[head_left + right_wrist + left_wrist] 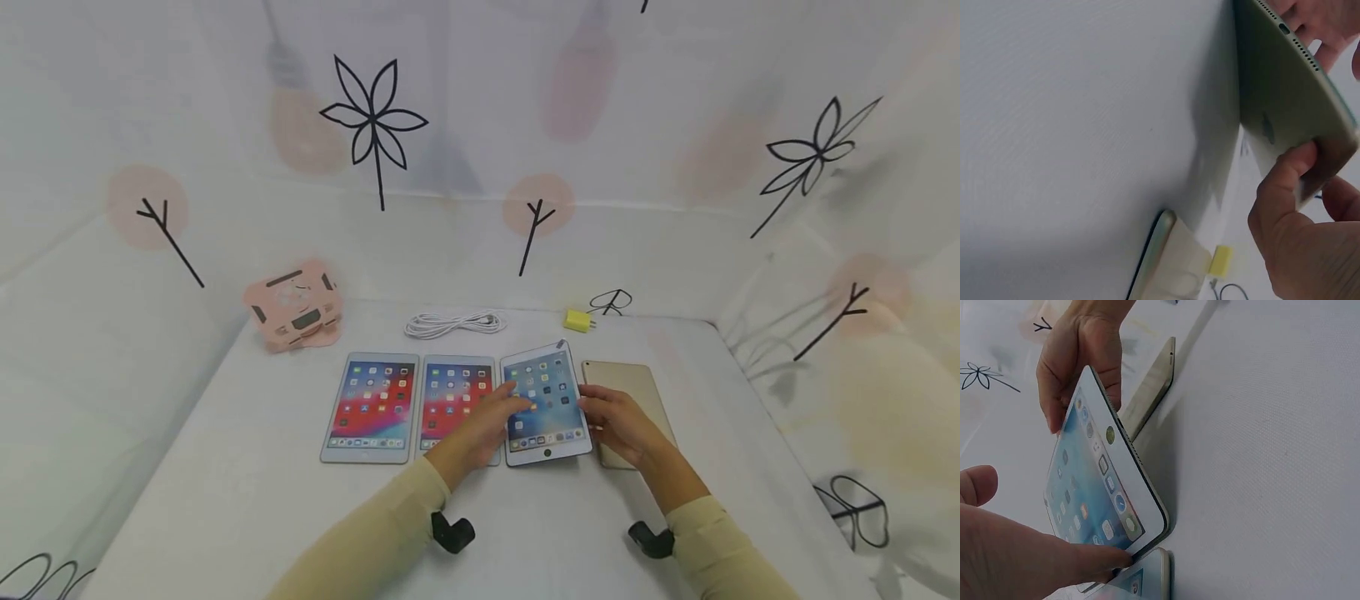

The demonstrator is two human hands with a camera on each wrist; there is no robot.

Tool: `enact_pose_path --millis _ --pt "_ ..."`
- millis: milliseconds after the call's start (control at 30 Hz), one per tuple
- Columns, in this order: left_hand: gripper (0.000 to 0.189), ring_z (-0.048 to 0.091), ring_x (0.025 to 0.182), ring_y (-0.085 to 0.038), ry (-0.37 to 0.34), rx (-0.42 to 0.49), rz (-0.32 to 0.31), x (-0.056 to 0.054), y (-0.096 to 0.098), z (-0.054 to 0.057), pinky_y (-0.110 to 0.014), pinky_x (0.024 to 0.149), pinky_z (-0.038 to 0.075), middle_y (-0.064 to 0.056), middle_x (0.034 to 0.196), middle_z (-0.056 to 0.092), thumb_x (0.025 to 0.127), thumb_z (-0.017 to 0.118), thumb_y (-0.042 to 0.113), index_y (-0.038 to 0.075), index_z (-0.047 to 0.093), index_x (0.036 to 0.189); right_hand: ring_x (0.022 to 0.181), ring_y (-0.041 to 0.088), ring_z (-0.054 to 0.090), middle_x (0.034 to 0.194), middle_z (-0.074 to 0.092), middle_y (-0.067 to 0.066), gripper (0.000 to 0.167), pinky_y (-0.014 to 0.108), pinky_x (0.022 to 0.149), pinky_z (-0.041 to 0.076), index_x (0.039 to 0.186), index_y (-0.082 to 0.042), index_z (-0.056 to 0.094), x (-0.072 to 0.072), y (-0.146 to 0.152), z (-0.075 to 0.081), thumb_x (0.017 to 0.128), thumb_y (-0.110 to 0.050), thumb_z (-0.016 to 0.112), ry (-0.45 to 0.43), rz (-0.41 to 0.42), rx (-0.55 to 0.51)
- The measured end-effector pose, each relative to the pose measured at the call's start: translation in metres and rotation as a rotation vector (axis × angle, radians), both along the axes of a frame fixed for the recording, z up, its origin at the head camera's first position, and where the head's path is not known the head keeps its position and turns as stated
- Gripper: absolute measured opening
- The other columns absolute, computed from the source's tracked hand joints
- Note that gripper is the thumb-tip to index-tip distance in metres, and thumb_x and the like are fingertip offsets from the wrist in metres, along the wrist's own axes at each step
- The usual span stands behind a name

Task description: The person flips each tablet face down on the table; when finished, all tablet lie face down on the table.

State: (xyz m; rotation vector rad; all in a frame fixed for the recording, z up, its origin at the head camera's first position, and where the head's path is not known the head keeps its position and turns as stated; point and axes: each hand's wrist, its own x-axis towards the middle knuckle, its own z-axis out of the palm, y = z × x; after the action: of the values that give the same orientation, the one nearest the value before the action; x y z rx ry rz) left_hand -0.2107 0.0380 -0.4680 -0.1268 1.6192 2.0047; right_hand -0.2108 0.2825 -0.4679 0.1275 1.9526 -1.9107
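Note:
A white-framed tablet (551,392) with a lit blue home screen tilts up on its right side, its left side low by the table. My right hand (622,423) grips the raised right edge, fingers under the gold back (1285,94) and thumb at the front. At the left edge, my left hand (483,425) touches the tablet with extended fingers; its thumb (979,484) stands clear of the screen. Beneath my left hand, a second tablet (459,379) with a red and blue screen is partly covered. A gold tablet (626,379) lies face down beside my right hand.
Another red and blue screened tablet (371,408) lies at the left of the row. Behind stand a pink case-like object (296,307), a coiled white cable (453,323) and a yellow plug adapter (577,321). Patterned white cloth (465,242) hangs around the table.

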Motion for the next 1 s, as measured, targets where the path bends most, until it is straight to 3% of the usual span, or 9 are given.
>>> enact_pose_path --millis 300,533,1000 --pt "0.082 0.023 0.152 -0.042 0.054 -0.02 -0.069 0.001 0.003 0.002 -0.058 0.122 0.023 -0.019 0.166 0.023 0.097 0.068 0.033 0.013 0.024 0.163 0.105 0.023 0.065 0.129 0.062 0.006 0.062 0.034 0.083 0.058 0.16 -0.012 0.032 -0.001 -0.021 0.008 0.105 -0.026 0.057 -0.025 0.003 -0.072" --pt "0.084 0.027 0.15 -0.045 0.103 -0.078 -0.083 0.0 0.004 0.004 -0.064 0.119 0.024 -0.02 0.165 0.026 0.091 0.074 0.048 0.026 0.033 0.161 0.101 0.026 0.07 0.141 0.055 0.019 0.066 0.035 0.078 0.061 0.161 -0.015 0.03 -0.001 -0.041 0.022 0.104 -0.03 0.06 0.01 0.008 -0.082" --pt "0.087 0.03 0.148 -0.042 0.173 -0.08 -0.097 0.003 0.008 0.012 -0.066 0.116 0.028 -0.017 0.166 0.025 0.089 0.079 0.041 0.028 0.032 0.161 0.077 0.015 0.072 0.145 0.05 0.031 0.064 0.028 0.065 0.061 0.158 -0.009 0.035 0.001 -0.059 0.039 0.101 -0.022 0.063 0.089 -0.031 -0.008"
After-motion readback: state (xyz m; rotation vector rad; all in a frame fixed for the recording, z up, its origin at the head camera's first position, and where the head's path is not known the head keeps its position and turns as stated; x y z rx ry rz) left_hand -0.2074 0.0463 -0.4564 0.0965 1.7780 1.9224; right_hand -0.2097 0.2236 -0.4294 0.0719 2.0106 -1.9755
